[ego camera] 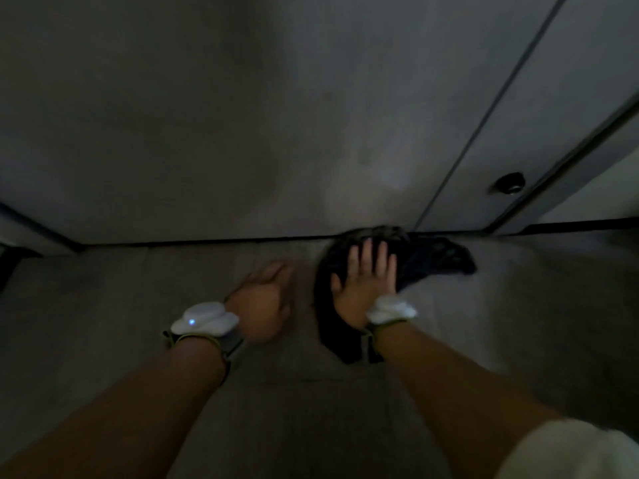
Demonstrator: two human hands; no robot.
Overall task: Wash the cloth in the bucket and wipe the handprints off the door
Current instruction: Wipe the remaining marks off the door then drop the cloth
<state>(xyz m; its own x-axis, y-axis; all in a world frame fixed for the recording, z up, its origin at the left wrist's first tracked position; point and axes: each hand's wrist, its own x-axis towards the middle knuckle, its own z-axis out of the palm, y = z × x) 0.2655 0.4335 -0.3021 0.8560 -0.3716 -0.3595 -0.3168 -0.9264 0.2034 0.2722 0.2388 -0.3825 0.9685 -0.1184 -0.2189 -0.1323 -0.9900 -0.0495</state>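
Observation:
My right hand [366,278] presses a dark cloth [428,257] flat against the grey door surface [173,305], fingers straight and spread. The cloth bunches past my fingertips up to a dark horizontal edge [207,241], and a fold of it hangs below my wrist. My left hand [262,299] is blurred, just left of the cloth. Its fingers look loosely curled, with nothing in them, and it does not touch the cloth. The light is dim and no handprints can be made out. No bucket is in view.
Beyond the dark edge is a large pale grey panel [242,115], with a narrow dark seam [484,115] running diagonally at the right. A small round dark knob [508,183] sits right of the seam. White bands sit on both wrists.

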